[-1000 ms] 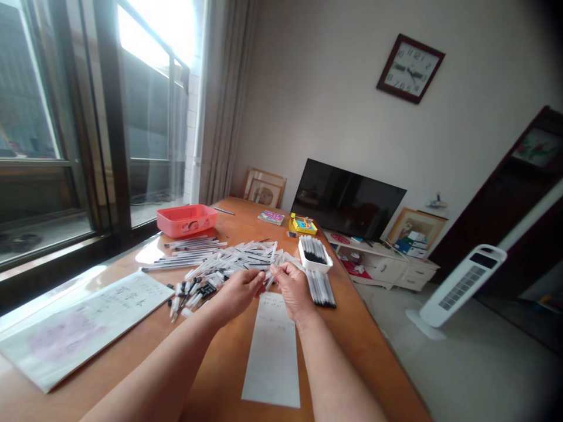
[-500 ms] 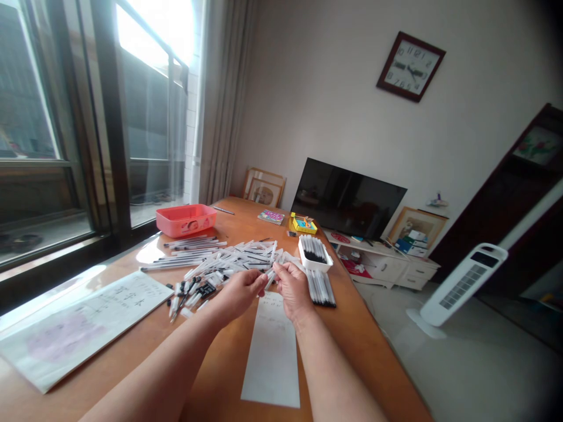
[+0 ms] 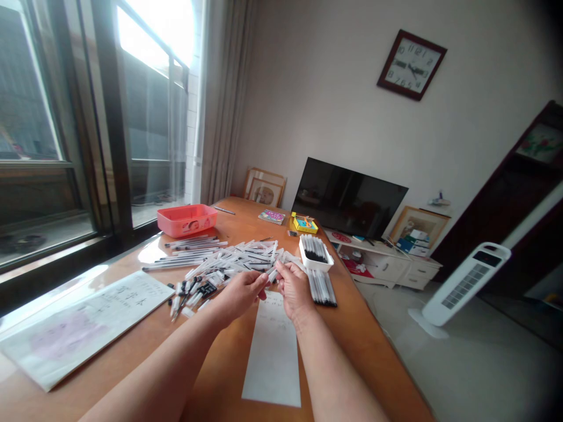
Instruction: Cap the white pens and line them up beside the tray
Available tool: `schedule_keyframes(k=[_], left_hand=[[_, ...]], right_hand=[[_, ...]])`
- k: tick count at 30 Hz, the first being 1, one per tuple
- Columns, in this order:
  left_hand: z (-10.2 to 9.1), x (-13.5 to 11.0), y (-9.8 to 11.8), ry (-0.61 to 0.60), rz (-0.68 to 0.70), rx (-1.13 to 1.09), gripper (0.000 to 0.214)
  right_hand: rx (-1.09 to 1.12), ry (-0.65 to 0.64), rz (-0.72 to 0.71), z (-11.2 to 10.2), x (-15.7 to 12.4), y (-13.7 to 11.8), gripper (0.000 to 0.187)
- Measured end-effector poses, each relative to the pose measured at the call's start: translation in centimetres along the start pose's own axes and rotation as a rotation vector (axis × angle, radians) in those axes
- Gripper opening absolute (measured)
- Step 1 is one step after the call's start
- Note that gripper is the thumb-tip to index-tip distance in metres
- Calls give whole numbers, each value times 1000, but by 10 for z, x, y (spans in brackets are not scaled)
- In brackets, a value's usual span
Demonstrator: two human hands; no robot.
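Observation:
Over the wooden table [image 3: 352, 346], my left hand [image 3: 240, 293] and my right hand [image 3: 294, 288] meet, fingers pinched on one white pen [image 3: 271, 273] held between them. Behind the hands lies a heap of white pens and black caps [image 3: 229, 261]. A white tray of pens [image 3: 315, 253] stands just right of the heap. In front of that tray, a row of capped pens [image 3: 323, 287] lies beside my right hand. A long strip of white paper [image 3: 275, 357] sits under my wrists.
A red plastic tub [image 3: 187, 220] stands at the back left by the window. A large printed sheet [image 3: 79, 319] lies at the left. A yellow box [image 3: 303, 223] and a small book [image 3: 271, 216] sit at the far end. Beyond are a television [image 3: 347, 199] and a white fan [image 3: 466, 284].
The hands have stayed together on the pen, shifting slightly left and lower; the view has drifted a little.

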State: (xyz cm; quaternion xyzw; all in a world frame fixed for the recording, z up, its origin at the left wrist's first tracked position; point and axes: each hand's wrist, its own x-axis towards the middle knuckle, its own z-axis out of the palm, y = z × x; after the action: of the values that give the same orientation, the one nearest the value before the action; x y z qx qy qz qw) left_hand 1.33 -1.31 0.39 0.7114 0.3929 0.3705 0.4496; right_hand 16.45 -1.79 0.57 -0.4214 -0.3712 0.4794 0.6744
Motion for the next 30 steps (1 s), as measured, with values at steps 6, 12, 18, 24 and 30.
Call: schedule_keyframes(k=[6, 12, 18, 24, 30], left_hand=[[-1, 1, -4, -37, -56, -130, 50], [-1, 0, -1, -31, -53, -135, 46], [4, -1, 0, 187, 68, 137, 31], [3, -3, 4, 183, 34, 264, 35], [2, -5, 5, -67, -104, 61, 46]], right_hand=[[22, -52, 19, -5, 3, -3, 40], [-14, -119, 4, -8, 4, -4, 33], [-66, -20, 20, -3, 3, 5, 35], [-74, 27, -2, -4, 3, 8, 37], [-69, 9, -15, -7, 2, 4, 38]])
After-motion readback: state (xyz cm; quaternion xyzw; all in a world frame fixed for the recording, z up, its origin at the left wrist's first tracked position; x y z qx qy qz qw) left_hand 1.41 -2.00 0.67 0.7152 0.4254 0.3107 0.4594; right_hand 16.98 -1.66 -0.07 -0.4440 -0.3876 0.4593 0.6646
